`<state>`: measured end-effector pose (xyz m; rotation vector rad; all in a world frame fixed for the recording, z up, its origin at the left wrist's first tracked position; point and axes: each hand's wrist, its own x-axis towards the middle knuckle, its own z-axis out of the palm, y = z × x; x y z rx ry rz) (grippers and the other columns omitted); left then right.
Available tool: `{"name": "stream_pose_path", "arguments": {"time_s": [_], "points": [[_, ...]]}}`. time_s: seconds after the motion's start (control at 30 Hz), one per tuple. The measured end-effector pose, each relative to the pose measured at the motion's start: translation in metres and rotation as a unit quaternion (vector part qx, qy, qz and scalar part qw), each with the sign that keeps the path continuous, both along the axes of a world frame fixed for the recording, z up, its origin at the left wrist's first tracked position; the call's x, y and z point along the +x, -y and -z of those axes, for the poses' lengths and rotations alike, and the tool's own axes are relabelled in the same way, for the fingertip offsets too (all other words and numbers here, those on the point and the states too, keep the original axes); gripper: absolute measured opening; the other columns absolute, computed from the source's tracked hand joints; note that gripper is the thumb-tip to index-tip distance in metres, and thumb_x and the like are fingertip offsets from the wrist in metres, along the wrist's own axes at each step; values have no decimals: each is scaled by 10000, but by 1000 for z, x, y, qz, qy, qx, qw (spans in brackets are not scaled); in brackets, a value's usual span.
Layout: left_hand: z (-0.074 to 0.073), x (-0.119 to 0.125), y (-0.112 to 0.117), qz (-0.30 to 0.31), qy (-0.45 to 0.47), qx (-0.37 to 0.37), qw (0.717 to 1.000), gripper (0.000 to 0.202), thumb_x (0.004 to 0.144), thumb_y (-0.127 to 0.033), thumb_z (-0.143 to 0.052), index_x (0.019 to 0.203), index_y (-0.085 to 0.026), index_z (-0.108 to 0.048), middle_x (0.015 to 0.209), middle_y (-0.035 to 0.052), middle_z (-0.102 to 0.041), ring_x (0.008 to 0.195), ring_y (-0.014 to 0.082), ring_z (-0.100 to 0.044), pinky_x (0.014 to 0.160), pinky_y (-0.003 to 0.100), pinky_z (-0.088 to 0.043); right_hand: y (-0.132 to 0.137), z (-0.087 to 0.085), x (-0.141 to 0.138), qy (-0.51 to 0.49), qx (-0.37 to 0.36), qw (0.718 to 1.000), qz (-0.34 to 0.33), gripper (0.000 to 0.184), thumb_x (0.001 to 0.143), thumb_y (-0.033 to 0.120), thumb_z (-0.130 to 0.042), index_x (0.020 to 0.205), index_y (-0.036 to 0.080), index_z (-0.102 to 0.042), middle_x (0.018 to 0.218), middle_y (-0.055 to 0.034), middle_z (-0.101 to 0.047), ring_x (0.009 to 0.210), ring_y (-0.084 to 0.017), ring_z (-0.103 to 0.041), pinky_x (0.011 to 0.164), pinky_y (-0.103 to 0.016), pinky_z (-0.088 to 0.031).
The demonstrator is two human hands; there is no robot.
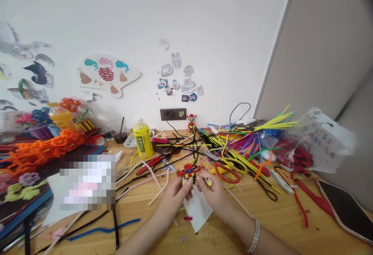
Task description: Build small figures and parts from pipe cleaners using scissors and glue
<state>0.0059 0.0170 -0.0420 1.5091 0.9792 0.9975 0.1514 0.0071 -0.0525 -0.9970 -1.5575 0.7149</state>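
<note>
Near the middle of the table, both my hands are closed around a small fuzzy figure (190,171) with a red hat, yellow and blue parts and black bits. My left hand (175,192) grips its left side, the thumb across its front. My right hand (215,194) pinches the other side; a pale yellowish spot shows by its fingers, too small to name. Below the hands lies a white sheet of paper (198,210) with a magenta scrap (188,218) beside it. Red-handled scissors (227,173) rest just beyond my right hand. A similar red-hatted figure (191,123) stands against the wall.
Colourful pipe cleaners (230,146) spread across the back and right. A yellow drink bottle (142,138) and a cup of dark liquid (119,132) stand back left. Orange fuzzy work (46,148) fills the left. A phone (346,208) and plastic bag (323,142) lie right.
</note>
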Motion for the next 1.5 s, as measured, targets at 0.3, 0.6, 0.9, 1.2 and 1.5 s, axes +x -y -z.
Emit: {"name": "stream_pose_path", "arguments": {"time_s": [0.3,0.6,0.9,1.2,1.5], "points": [[-1,0,-2,63,41,-31,997,383,679,-525,-558,602,-150,-564,532,22,-581,543,154,-538,570,265,-412,0,2,2,34,11,999,-16,284,838,347,-403,618,192,-494,610,-2,-494,623,-152,-472,614,-257,-355],[5,6,-1,64,43,-64,995,420,628,-564,-586,542,-159,-515,421,-15,-520,421,108,-478,468,232,-379,1,3,4,83,31,996,2,294,841,335,-387,598,190,-464,585,10,-447,586,-142,-435,561,-244,-327],[-16,-15,-16,5,94,-88,992,456,619,-425,-675,994,-173,-609,899,58,-670,767,170,-597,684,281,-477,-7,-2,8,97,14,995,-24,323,833,394,-399,629,164,-498,604,4,-476,611,-135,-440,577,-232,-339],[-17,-28,-25,16,49,-62,997,362,591,-386,-704,864,-150,-670,689,15,-665,626,130,-577,630,250,-460,-11,10,2,70,-16,997,-38,313,821,385,-429,609,165,-499,566,10,-502,569,-120,-458,559,-232,-352],[4,-13,-25,-83,130,-83,985,345,557,-413,-719,765,-150,-639,685,24,-671,615,139,-611,580,249,-486,-13,8,-8,-247,-225,941,-54,499,611,584,-599,866,167,-498,413,117,-338,357,-55,-285,429,-236,-421]]}}
